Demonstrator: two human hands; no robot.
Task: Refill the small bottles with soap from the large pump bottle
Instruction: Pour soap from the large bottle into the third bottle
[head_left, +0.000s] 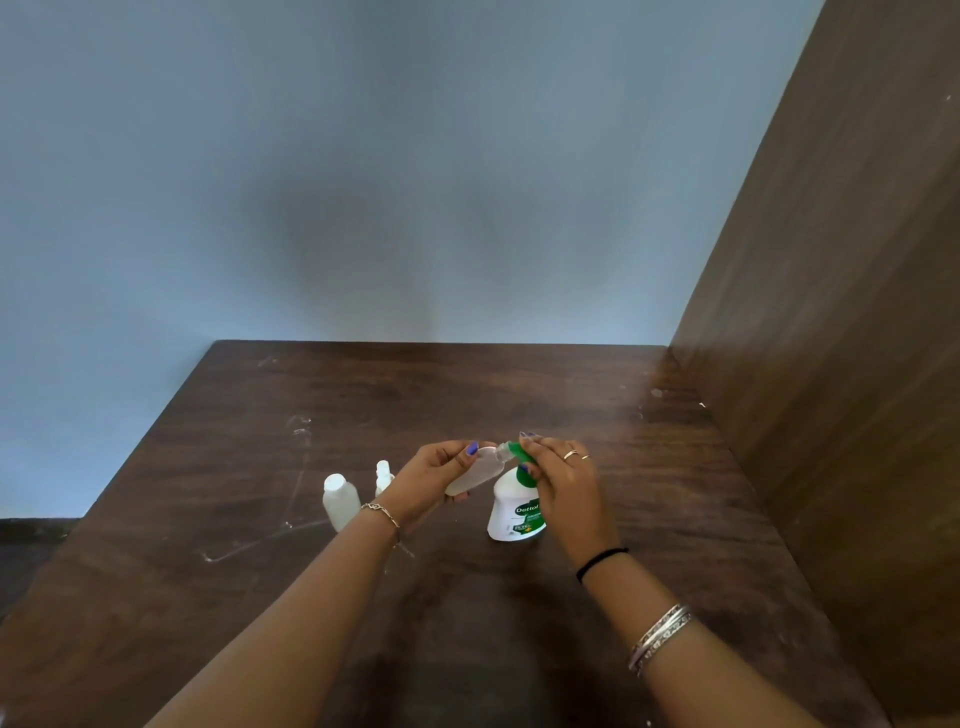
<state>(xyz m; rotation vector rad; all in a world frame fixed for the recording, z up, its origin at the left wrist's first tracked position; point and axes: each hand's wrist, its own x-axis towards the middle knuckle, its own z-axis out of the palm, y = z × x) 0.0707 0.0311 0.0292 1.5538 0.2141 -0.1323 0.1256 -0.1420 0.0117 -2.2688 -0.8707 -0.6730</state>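
Dark brown wood-grain tabletop (249, 519), scuffed with pale scratches on its left half. Nearest the camera: both forearms reach in from the bottom edge; silver bangles (660, 638) and a black band (601, 562) on the right arm, a thin chain bracelet (382, 513) on the left wrist. Pump bottle (514, 512), white with green label, stands upright on the tabletop at centre, just beside the right wrist. Left hand (434, 480): fingers curled round a small bottle (475, 477), held tilted in the air with its neck pointing up and right, thumb on its upper face. The neck meets the green pump head (517, 453) above the pump bottle; whether nozzle and opening touch cannot be told. Right hand (558, 480): fingers bent over the pump head from above, thumb against its near side, two rings showing; grip on the pump head, not on the bottle body. Whether soap is flowing is not readable. Left of the left wrist, two more small bottles stand on the tabletop: a capped bottle (340, 500) nearer the edge, and a spray bottle (383, 475) just behind it, partly hidden by the hand. Farther back: bare tabletop, then a blue-grey wall (363, 156); a brown panel (857, 312) rises along the right side.
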